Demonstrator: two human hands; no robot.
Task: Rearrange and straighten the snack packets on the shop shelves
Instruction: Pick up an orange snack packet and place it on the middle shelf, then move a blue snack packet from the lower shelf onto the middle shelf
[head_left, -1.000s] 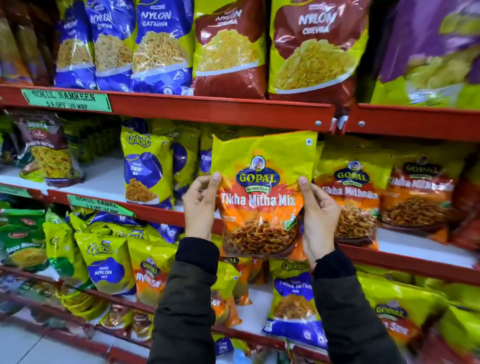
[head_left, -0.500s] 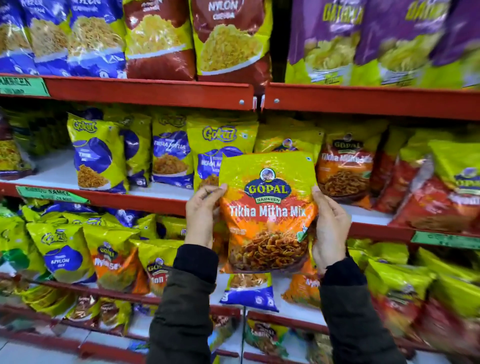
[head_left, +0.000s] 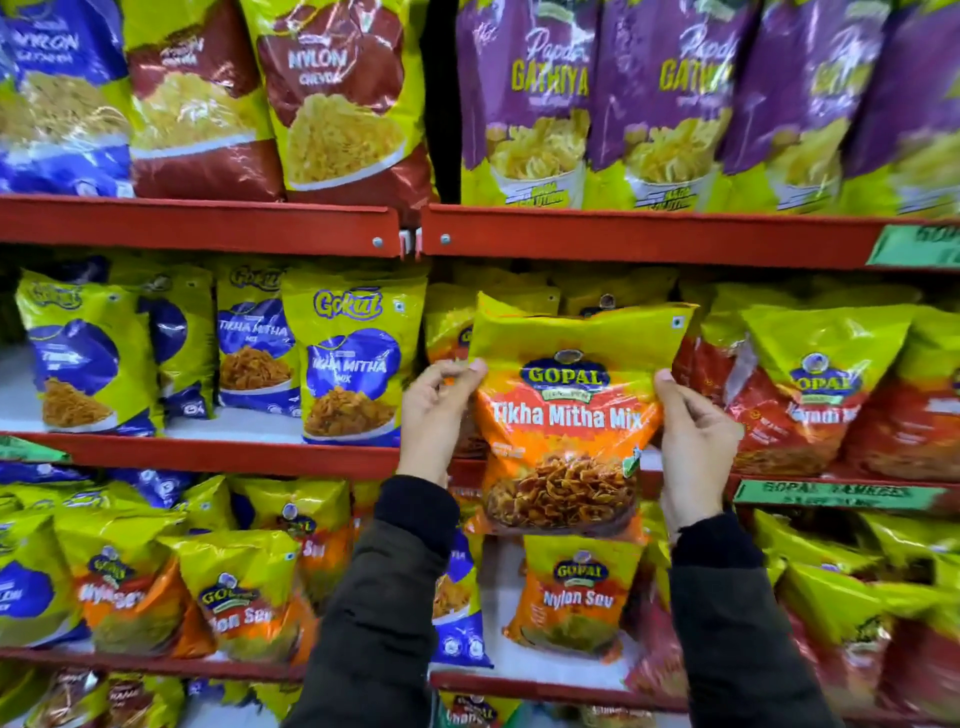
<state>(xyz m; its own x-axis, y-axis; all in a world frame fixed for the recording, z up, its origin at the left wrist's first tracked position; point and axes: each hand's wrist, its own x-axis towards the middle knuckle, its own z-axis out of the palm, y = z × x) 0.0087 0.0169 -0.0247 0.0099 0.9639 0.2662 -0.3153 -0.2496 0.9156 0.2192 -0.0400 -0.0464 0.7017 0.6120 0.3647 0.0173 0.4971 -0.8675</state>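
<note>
Both hands, my left hand (head_left: 441, 410) and right hand (head_left: 693, 441), are pinching the side seams of the light, crinkly, slippery Tikha Mitha Mix packet (head_left: 566, 421), holding it upright before the middle shelf (head_left: 234, 453).

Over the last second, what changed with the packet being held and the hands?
The Gopal Tikha Mitha Mix packet was carried rightward along the middle shelf, from near the Gokul packets toward the other Gopal packets. Unchanged: left hand and right hand grip its side edges, packet upright.
</note>
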